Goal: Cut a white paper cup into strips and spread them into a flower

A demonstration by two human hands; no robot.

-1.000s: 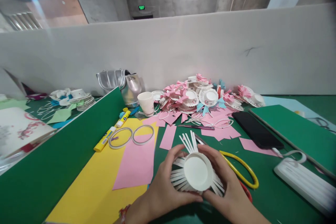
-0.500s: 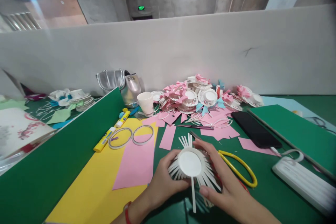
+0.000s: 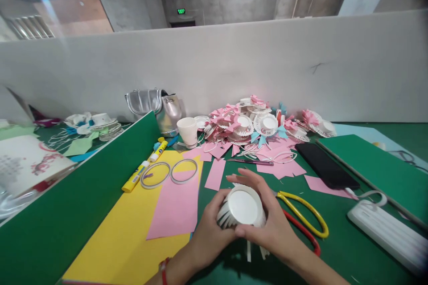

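Observation:
Between my hands is a white paper cup (image 3: 243, 206), base facing up, its wall cut into many narrow strips. My left hand (image 3: 214, 220) grips it from the left, thumb in front. Around the right side curls my right hand (image 3: 267, 213), fingers over the far strips and thumb near the base's front edge. A few strips hang below the hands; the far ones are mostly hidden. Just right of my right hand lie scissors (image 3: 302, 213) with one yellow and one red handle, their blades largely covered by the hand.
Pink paper (image 3: 175, 209) and tape rings (image 3: 183, 171) lie on yellow sheets (image 3: 123, 231), beside glue sticks (image 3: 135, 177). Behind are an uncut cup (image 3: 187, 132), a silver bag (image 3: 169, 116) and a heap of decorated cup pieces (image 3: 244, 120). A phone (image 3: 326, 164) and power strip (image 3: 388, 234) sit right.
My right hand has closed in around the cup, folding the spread strips downward. The far strips that stood out are now covered by my fingers, and more of the scissors' red handle shows.

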